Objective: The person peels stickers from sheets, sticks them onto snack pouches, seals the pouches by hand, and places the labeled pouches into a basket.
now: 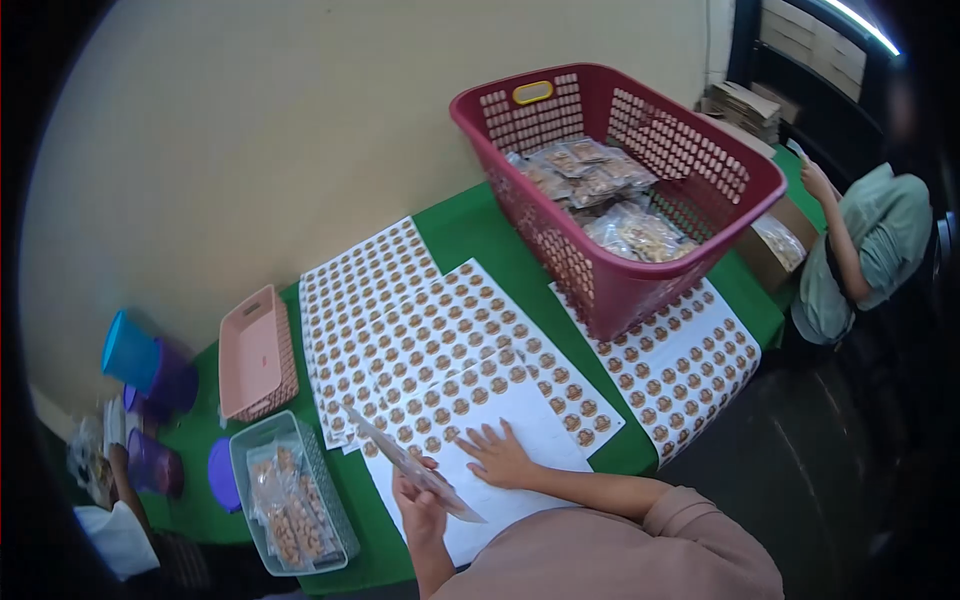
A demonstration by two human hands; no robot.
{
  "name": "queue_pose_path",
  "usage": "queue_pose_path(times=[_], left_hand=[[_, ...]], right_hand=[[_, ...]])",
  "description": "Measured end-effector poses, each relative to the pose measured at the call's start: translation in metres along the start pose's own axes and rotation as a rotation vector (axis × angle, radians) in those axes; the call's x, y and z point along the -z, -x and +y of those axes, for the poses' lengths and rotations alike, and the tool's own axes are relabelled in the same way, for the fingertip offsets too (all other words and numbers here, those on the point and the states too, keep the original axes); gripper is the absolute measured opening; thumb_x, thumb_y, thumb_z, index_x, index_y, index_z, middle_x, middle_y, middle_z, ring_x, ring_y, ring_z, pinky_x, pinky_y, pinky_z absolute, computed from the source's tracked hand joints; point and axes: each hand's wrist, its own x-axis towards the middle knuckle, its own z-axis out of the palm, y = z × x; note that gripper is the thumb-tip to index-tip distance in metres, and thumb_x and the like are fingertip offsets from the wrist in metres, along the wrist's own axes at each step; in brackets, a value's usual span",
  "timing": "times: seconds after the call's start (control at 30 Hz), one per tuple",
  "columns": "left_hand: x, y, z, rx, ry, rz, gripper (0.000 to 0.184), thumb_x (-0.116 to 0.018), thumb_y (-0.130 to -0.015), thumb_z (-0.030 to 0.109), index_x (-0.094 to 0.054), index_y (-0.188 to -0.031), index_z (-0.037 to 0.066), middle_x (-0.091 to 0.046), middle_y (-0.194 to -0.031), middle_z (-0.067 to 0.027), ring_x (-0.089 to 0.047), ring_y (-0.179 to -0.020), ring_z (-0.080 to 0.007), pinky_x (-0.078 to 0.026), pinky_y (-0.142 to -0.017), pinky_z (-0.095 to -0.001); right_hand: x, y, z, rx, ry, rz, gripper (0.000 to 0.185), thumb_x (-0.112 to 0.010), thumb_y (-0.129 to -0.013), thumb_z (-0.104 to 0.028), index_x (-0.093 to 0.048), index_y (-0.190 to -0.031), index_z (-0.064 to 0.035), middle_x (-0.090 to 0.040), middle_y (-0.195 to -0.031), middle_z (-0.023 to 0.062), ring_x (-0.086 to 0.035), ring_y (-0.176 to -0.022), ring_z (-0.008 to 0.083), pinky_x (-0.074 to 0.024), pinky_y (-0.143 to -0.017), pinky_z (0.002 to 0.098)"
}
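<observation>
My left hand (422, 512) is closed on a flat clear plastic packet (425, 475), held tilted above the paper and seen nearly edge-on; its contents are hard to make out. With fingers spread, my right hand (497, 457) lies flat on a white sheet of round stickers (520, 505). The near part of this sheet is bare, while rows of brown round stickers cover its far part. Other sticker sheets (365, 300) lie partly under it, farther back.
A maroon laundry basket (640, 285) holding bagged packets stands on another sticker sheet (690, 370). At left are a grey basket (335, 500) of packets, a pink basket (285, 375), a purple lid (224, 475) and tubs (130, 345). People stand at both ends of the green table (460, 215).
</observation>
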Motion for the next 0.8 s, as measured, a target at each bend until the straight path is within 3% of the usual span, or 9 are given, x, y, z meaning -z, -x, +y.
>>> queue_pose_path(times=[0.2,0.4,0.47,0.5,0.53,0.6,0.63,0.73,0.8], left_hand=[[-0.019,0.009,-0.013,0.216,0.171,-0.227,0.056,-0.062,-0.069,0.032,-0.034,-0.104,-0.001,-0.048,-0.093,-0.0149,-0.056,-0.071,-0.0215,-0.05,-0.059,-0.0319],[-0.001,0.011,-0.013,0.269,0.232,-0.034,0.046,-0.055,-0.072,0.027,-0.035,-0.104,0.0,-0.049,-0.091,-0.0187,-0.056,-0.074,-0.0258,-0.05,-0.061,-0.0356],[0.006,0.007,-0.006,0.262,0.264,-0.041,0.044,-0.054,-0.073,0.024,-0.035,-0.105,0.001,-0.05,-0.091,-0.019,-0.056,-0.075,-0.0262,-0.05,-0.061,-0.0362],[0.009,0.005,-0.002,0.256,0.3,-0.051,0.041,-0.052,-0.074,0.022,-0.034,-0.106,0.001,-0.05,-0.091,-0.0193,-0.056,-0.076,-0.0265,-0.05,-0.062,-0.0369],[0.012,0.002,0.003,0.247,0.298,-0.045,0.041,-0.052,-0.074,0.022,-0.034,-0.106,0.001,-0.05,-0.091,-0.0193,-0.056,-0.076,-0.0265,-0.05,-0.062,-0.0369],[0.016,0.0,0.013,0.185,0.253,-0.079,0.04,-0.049,-0.075,0.018,-0.034,-0.108,0.001,-0.05,-0.092,-0.0191,-0.055,-0.079,-0.0275,-0.05,-0.062,-0.0375],[0.015,0.0,0.017,0.154,0.256,-0.052,0.044,-0.049,-0.075,0.016,-0.031,-0.111,0.0,-0.05,-0.092,-0.019,-0.056,-0.08,-0.0271,-0.05,-0.063,-0.0361],[0.019,-0.003,0.026,0.077,0.192,-0.032,0.051,-0.05,-0.075,0.016,-0.026,-0.117,-0.001,-0.048,-0.101,-0.0189,-0.053,-0.088,-0.0259,-0.048,-0.072,-0.035],[-0.001,-0.006,0.036,0.066,0.163,0.005,0.059,-0.052,-0.074,0.017,-0.021,-0.121,-0.002,-0.042,-0.111,-0.0182,-0.048,-0.098,-0.0243,-0.043,-0.081,-0.0332]], right_hand=[[0.007,-0.02,-0.004,-0.032,-0.045,-0.084,0.053,-0.04,-0.078,-0.033,-0.024,-0.126,-0.0169,-0.037,-0.12,0.0158,-0.041,-0.1,0.0302,-0.0221,-0.087,0.0518],[-0.003,-0.04,-0.008,-0.054,-0.092,-0.047,0.057,-0.043,-0.077,-0.029,-0.019,-0.128,-0.0215,-0.033,-0.122,0.0146,-0.038,-0.105,0.0316,-0.0229,-0.088,0.05],[-0.007,-0.047,-0.007,-0.026,-0.153,0.175,0.062,-0.05,-0.074,-0.028,-0.02,-0.128,-0.0217,-0.034,-0.119,0.0178,-0.04,-0.101,0.033,-0.0241,-0.086,0.0501],[-0.008,-0.05,-0.008,-0.095,-0.268,0.199,0.054,-0.048,-0.076,-0.018,-0.027,-0.126,-0.0213,-0.034,-0.121,0.012,-0.037,-0.106,0.0325,-0.0251,-0.087,0.0478],[-0.007,-0.055,-0.007,-0.085,-0.271,0.198,0.054,-0.048,-0.076,-0.018,-0.027,-0.126,-0.0213,-0.034,-0.121,0.012,-0.037,-0.106,0.0325,-0.0251,-0.087,0.0478],[0.007,-0.065,-0.001,-0.185,-0.636,0.336,0.041,-0.047,-0.076,-0.013,-0.042,-0.117,-0.0183,-0.041,-0.115,0.0117,-0.039,-0.102,0.0318,-0.0271,-0.086,0.0436],[0.019,-0.063,0.004,-0.118,-0.589,0.473,0.028,-0.047,-0.076,-0.009,-0.056,-0.102,-0.0151,-0.048,-0.106,0.0112,-0.042,-0.098,0.028,-0.0302,-0.084,0.0381],[0.063,-0.05,0.021,-0.089,-0.763,0.591,0.027,-0.061,-0.069,-0.006,-0.061,-0.094,-0.0151,-0.052,-0.101,0.0093,-0.044,-0.095,0.0212,-0.0346,-0.081,0.0319],[0.096,-0.038,0.034,-0.088,-0.827,0.638,0.022,-0.063,-0.066,-0.002,-0.061,-0.086,-0.009,-0.053,-0.098,0.0098,-0.047,-0.092,0.0182,-0.038,-0.077,0.0293]])
